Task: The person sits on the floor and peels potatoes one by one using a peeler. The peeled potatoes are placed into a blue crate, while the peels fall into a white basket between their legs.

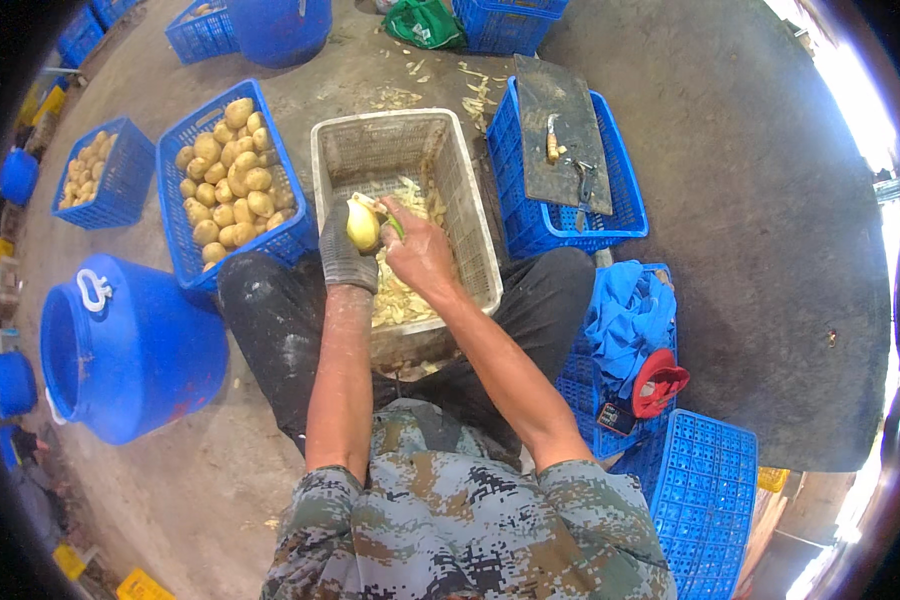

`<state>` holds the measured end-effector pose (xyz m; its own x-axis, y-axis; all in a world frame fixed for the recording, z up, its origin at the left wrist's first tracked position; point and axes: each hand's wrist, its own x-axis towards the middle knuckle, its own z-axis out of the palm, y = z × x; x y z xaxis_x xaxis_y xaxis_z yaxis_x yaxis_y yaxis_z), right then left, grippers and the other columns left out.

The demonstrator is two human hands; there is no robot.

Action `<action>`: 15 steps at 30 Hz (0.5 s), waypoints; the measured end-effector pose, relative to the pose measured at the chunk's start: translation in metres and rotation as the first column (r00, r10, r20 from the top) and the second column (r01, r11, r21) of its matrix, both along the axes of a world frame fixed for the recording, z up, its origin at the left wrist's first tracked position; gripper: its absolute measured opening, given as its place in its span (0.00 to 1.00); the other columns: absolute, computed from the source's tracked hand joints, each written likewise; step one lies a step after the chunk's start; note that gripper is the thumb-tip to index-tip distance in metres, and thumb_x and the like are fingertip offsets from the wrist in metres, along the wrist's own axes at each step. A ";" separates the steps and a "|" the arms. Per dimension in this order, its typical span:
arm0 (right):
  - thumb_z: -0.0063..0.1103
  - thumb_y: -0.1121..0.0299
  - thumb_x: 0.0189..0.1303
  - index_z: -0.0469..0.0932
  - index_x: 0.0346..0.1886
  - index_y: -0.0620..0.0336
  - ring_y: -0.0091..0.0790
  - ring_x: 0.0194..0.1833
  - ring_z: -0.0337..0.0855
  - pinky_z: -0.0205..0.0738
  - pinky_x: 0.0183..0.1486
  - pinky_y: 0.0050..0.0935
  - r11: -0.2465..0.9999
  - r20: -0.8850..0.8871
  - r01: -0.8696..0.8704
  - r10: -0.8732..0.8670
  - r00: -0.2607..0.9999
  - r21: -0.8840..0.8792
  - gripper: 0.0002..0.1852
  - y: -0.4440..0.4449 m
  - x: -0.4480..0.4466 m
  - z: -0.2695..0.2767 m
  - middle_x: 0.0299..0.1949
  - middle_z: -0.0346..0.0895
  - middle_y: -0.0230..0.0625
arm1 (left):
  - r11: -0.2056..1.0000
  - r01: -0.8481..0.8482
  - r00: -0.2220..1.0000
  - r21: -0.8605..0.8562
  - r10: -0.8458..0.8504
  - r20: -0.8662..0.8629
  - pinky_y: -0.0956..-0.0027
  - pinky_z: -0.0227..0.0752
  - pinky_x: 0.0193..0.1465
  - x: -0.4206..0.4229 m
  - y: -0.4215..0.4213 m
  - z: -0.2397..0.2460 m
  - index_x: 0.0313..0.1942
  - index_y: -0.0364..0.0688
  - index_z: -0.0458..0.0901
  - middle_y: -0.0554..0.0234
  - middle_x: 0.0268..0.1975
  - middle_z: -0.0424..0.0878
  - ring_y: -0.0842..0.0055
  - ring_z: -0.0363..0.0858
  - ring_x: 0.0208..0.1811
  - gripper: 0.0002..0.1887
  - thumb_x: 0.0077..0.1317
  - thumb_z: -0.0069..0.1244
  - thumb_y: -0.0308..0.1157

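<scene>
My left hand [343,251], in a grey knit glove, holds a mostly peeled yellow potato [361,227]. Bare, my right hand [424,257] grips a green-handled peeler [395,226] against the potato's right side; its blade is mostly hidden by the fingers. A pale strip of peel [368,201] shows at the potato's top. Both hands are above a dirty white plastic crate [493,279] between my knees, with potato peelings [401,304] heaped on its bottom.
Left stand a blue crate [166,180] of potatoes [225,180] and a blue barrel [150,352]. On the right, a dark board [562,97] bearing a wooden-handled knife [552,139] and another peeler [584,195] lies across a blue crate [506,217]. Behind it are blue cloth [630,315] and a red cap [658,382].
</scene>
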<state>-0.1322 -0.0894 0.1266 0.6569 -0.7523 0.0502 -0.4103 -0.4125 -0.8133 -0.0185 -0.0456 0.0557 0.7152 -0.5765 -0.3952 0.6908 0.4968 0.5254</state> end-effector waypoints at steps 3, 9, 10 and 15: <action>0.55 0.70 0.58 0.71 0.61 0.54 0.55 0.51 0.78 0.73 0.53 0.41 0.967 -0.136 0.019 0.017 0.991 0.254 0.24 0.029 -0.009 0.021 0.53 0.75 0.54 | 0.990 -0.100 0.991 0.099 0.091 0.098 0.64 0.79 0.33 0.011 0.003 -0.020 0.39 0.39 0.75 0.57 0.30 0.80 0.66 0.81 0.29 0.15 0.63 0.52 0.42; 0.56 0.73 0.58 0.69 0.64 0.53 0.52 0.45 0.81 0.74 0.48 0.40 0.989 -0.072 -0.002 0.012 0.997 0.148 0.27 0.053 -0.059 -0.012 0.46 0.78 0.54 | 0.999 -0.053 0.992 -0.001 0.053 -0.118 0.51 0.81 0.33 -0.001 0.007 0.008 0.42 0.35 0.74 0.48 0.34 0.80 0.57 0.82 0.31 0.22 0.64 0.47 0.49; 0.56 0.72 0.58 0.69 0.64 0.51 0.52 0.38 0.82 0.74 0.44 0.42 0.989 -0.039 0.019 -0.013 0.999 0.148 0.27 0.043 -0.055 -0.003 0.42 0.80 0.54 | 0.998 -0.050 0.988 -0.023 0.046 -0.148 0.50 0.81 0.35 0.001 0.008 0.009 0.43 0.36 0.74 0.49 0.34 0.81 0.56 0.82 0.32 0.25 0.63 0.46 0.52; 0.56 0.70 0.58 0.72 0.62 0.50 0.53 0.35 0.83 0.73 0.41 0.46 1.000 0.073 0.028 -0.027 0.997 -0.007 0.26 0.003 -0.018 0.008 0.38 0.81 0.55 | 0.997 0.014 0.976 -0.072 -0.029 -0.217 0.52 0.79 0.44 -0.010 0.011 0.023 0.47 0.40 0.75 0.57 0.40 0.82 0.60 0.82 0.41 0.30 0.61 0.48 0.60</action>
<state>-0.1504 -0.0868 0.1344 0.6303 -0.7694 0.1035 -0.3610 -0.4086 -0.8383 -0.0288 -0.0345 0.0790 0.6034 -0.6221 -0.4989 0.7957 0.5105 0.3258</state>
